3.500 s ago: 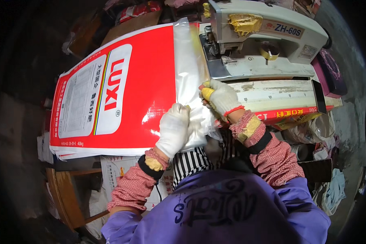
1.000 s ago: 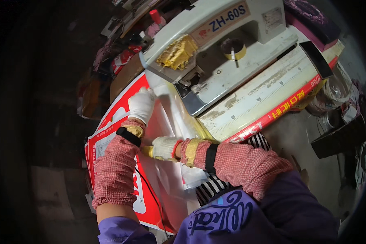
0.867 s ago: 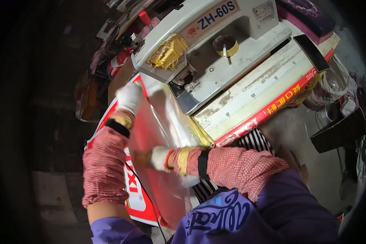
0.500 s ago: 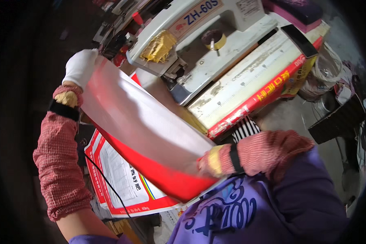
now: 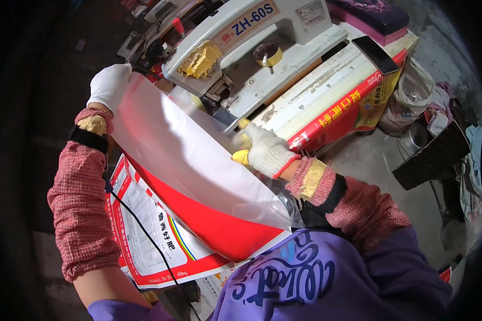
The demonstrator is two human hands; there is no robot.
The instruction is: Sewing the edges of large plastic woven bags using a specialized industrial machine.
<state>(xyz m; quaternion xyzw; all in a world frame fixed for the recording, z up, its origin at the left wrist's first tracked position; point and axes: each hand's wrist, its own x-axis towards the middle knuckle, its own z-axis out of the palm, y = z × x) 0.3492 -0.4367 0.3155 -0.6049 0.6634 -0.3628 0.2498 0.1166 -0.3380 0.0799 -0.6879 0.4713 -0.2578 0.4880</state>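
A long woven sack (image 5: 209, 166), white inside and red outside, stretches from the upper left toward my waist, its mouth spread. A thin clear plastic liner (image 5: 260, 211) shows along its near end. My left hand (image 5: 110, 85), in a white glove, is closed on the sack's far left end; its fingertips are hidden. Above the sack's right edge is my right hand (image 5: 268, 152), in a white glove with yellow fingertips. Its thumb and a forefinger stand apart, the other fingers are blurred, and no held thing shows. Just beyond it stands a grey sewing machine (image 5: 305, 32).
A roll of tape (image 5: 266, 54) sits on the machine's bed. At the right are a dark phone (image 5: 375, 55), a purple-black box (image 5: 372, 18) and a white bin (image 5: 415, 85). Another printed red and white sack (image 5: 144, 235) lies below, with a black cord (image 5: 144, 235) across it.
My right hand has left the sack's near end and moved up and left toward the machine. My left hand keeps its hold. The sack's near end hangs lower and the clear liner now shows.
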